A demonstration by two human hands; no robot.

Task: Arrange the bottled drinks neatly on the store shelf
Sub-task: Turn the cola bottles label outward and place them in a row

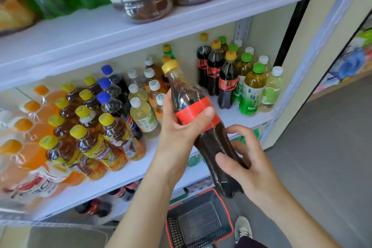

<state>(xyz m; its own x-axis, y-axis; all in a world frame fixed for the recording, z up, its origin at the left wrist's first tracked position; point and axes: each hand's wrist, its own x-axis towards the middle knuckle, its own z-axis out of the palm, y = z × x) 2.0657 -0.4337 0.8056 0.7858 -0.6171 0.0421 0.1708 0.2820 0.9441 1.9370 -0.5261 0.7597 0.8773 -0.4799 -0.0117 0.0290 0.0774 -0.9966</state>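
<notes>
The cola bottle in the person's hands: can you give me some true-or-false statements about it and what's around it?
1. Both the left hand and the right hand hold the cola bottle. True.
2. Its cap is blue. False: the cap is yellow.
3. The bottle stands upright on the shelf. False: it is held tilted in the air in front of the shelf.
4. A red-rimmed basket sits on the floor below the hands. True.
5. Similar dark bottles with red labels already stand on that shelf. True.
</notes>
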